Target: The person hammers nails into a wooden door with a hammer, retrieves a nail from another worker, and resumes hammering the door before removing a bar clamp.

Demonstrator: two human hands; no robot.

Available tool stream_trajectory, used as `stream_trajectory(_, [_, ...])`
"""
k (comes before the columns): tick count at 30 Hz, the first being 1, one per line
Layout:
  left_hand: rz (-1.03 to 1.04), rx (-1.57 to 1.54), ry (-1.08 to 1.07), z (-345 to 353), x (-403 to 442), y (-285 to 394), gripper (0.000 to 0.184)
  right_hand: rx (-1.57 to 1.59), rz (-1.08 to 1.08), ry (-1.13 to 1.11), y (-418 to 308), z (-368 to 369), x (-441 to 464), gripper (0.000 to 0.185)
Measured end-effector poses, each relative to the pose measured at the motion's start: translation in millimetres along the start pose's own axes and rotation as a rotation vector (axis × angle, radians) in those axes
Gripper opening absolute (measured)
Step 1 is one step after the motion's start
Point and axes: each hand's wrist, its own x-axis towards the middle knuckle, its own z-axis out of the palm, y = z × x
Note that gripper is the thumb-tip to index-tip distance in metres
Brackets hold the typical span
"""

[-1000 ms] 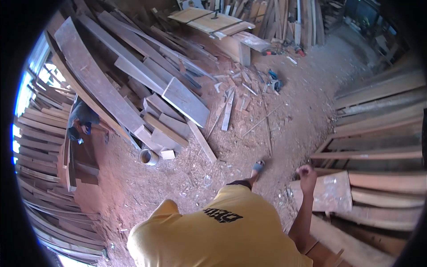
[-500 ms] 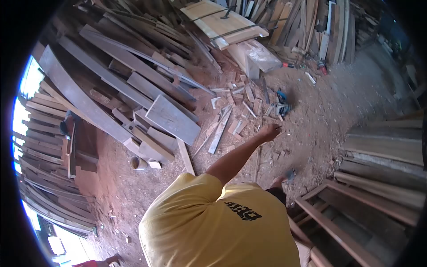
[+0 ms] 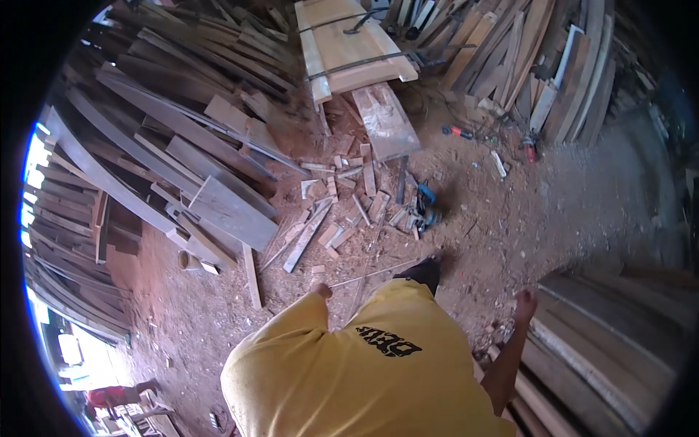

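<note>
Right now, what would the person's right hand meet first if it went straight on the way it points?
Probably nothing close: past the right hand, open dirt floor appears ahead. The stacked boards lie just beside its line; depth is unclear, so it might brush them.

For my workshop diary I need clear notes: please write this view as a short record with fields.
Left hand: just past the yellow sleeve, a thin stick beside it in view; whether held cannot be told
Right hand: fingers look curled, no object visible in it; near stacked boards, contact unclear
Floor ahead: wood offcuts, a blue power tool beside them
Farther ahead: pale wooden panel crossed by two dark bars
Left side: bucket near piled planks
</note>
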Motion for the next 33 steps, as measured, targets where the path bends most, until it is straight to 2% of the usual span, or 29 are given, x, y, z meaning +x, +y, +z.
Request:
stream_trajectory(1, [0.151,0.191,-0.038,-4.6,0.2,-1.2,0.032,-0.070,0.209,-0.009,-19.3,-1.1,55.9,0.017])
stream_trajectory(2, [0.305,0.360,-0.050,-9.0,1.6,-2.8,0.031,-0.144,0.159,-0.009,-42.8,8.6,103.9,0.018])
stream_trajectory(4, [0.333,0.347,-0.060,-56.7,36.2,15.1,0.033,-0.223,0.112,-0.009,-51.9,26.0,161.8,0.018])
stream_trajectory(6, [0.398,0.317,-0.059,-113.6,76.0,55.4,0.037,-0.585,-0.191,-0.110,-40.1,33.7,211.6,0.016])
stream_trajectory(7, [0.433,0.291,-0.048,-146.6,102.6,84.5,0.039,-0.619,-0.138,-0.216,-45.8,39.8,219.4,0.016])
stream_trajectory(8, [0.468,0.265,-0.037,-180.1,128.0,114.5,0.041,-0.389,0.046,-0.329,-0.1,39.0,235.2,0.020])
stream_trajectory(9, [0.438,0.244,0.109,-220.2,161.4,139.2,0.036,-0.105,0.279,-0.394,-2.3,47.2,237.9,0.021])
stream_trajectory(10, [0.405,0.216,0.256,-265.5,189.9,167.4,0.033,-0.135,0.478,-0.518,23.6,45.8,243.9,0.018])
stream_trajectory(11, [0.372,0.180,0.398,-316.3,213.2,198.6,0.035,-0.299,0.591,-0.620,43.6,44.6,243.0,0.018])
stream_trajectory(13, [0.404,-0.080,0.681,-428.0,210.2,244.9,0.034,-0.576,0.689,-0.721,65.2,40.9,241.7,0.019])
stream_trajectory(14, [0.292,-0.492,0.767,-491.1,161.4,274.2,0.033,-0.628,0.722,-0.731,77.6,39.2,245.8,0.020])
stream_trajectory(16, [0.356,-0.869,0.637,-595.3,129.8,304.2,0.041,-0.645,0.774,-0.734,88.2,41.1,274.1,0.021])
stream_trajectory(17, [0.366,-0.870,0.633,-632.8,142.5,312.5,0.041,-0.645,0.793,-0.730,92.0,43.0,294.2,0.021])
stream_trajectory(19, [0.577,-1.129,0.712,-696.8,167.5,332.3,0.033,-0.649,0.836,-0.725,100.4,46.9,337.2,0.022])
stream_trajectory(20, [0.583,-1.128,0.697,-732.2,169.5,344.5,0.033,-0.657,0.853,-0.723,108.6,49.2,363.3,0.023])
stream_trajectory(22, [0.290,-0.845,0.871,-814.5,160.9,361.9,0.033,-0.672,0.873,-0.731,127.6,56.6,424.1,0.024])
stream_trajectory(23, [0.351,-0.905,0.876,-839.6,213.9,366.1,0.033,-0.682,0.875,-0.738,138.9,61.3,462.7,0.024])
stream_trajectory(27, [0.268,-0.985,0.857,-958.2,246.4,372.6,0.031,-0.753,0.813,-0.803,193.7,72.2,649.9,0.026])
stream_trajectory(29, [0.210,-1.159,1.055,-980.2,276.1,357.7,0.026,-0.727,0.663,-0.846,245.7,72.8,776.9,0.027])
stream_trajectory(30, [0.189,-1.164,1.021,-984.9,277.5,352.8,0.026,-0.645,0.560,-0.866,280.2,70.8,833.2,0.028])
stream_trajectory(31, [0.132,-1.309,0.928,-1001.4,278.4,342.4,0.026,-0.877,0.387,-0.633,210.5,120.4,905.9,0.036])
stream_trajectory(32, [0.082,-1.454,0.851,-1024.7,285.1,330.1,0.026,-0.824,-0.206,-0.519,162.6,150.2,966.2,0.012])
stream_trajectory(33, [0.069,-1.474,0.852,-1037.5,300.9,317.1,0.026,-0.906,-0.056,-0.659,111.4,184.7,1033.1,0.030])
